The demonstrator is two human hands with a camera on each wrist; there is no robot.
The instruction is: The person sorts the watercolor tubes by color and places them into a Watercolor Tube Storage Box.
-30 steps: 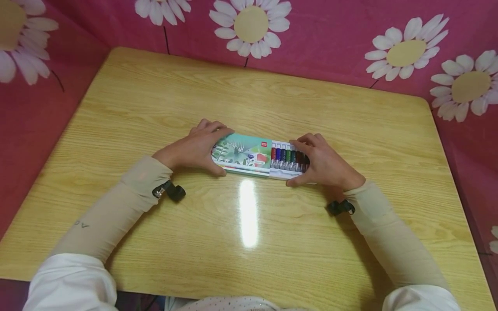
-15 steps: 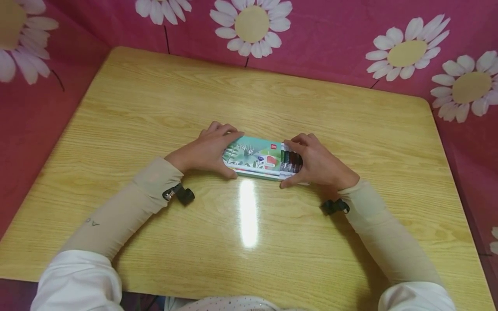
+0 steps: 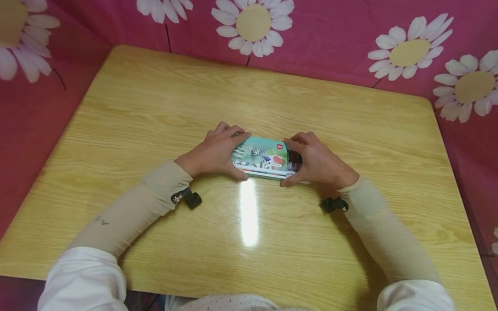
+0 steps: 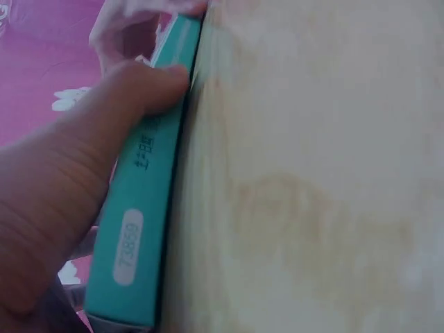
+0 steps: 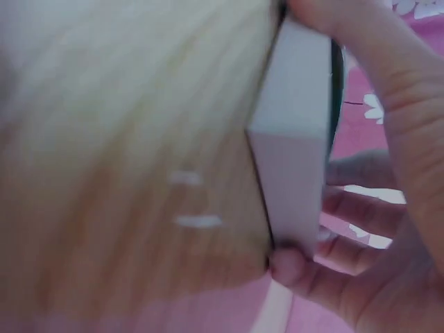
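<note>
A flat teal paint box sleeve [image 3: 260,157] printed with plants lies near the table's middle. My left hand [image 3: 218,152] grips its left end, thumb along the near side and fingers at the far side. In the left wrist view the sleeve's teal side [image 4: 139,187] shows a white number label. Out of the sleeve's right end sticks a white tray [image 5: 295,173] of paint tubes [image 3: 294,161]; only a narrow strip of dark tubes shows. Across the tray's right end my right hand [image 3: 323,163] holds it between thumb and fingers. The other tubes are hidden under the sleeve.
The wooden table [image 3: 163,246] has a bright light reflection [image 3: 249,216] just in front of the box. A pink cloth [image 3: 327,39] with large white flowers hangs behind the table and along its sides. Black straps sit at both wrists.
My left hand has pushed the sleeve rightward over the tray, so fewer paint tubes show. My right hand shifted slightly left at first, then stayed nearly still with its grip on the tray.
</note>
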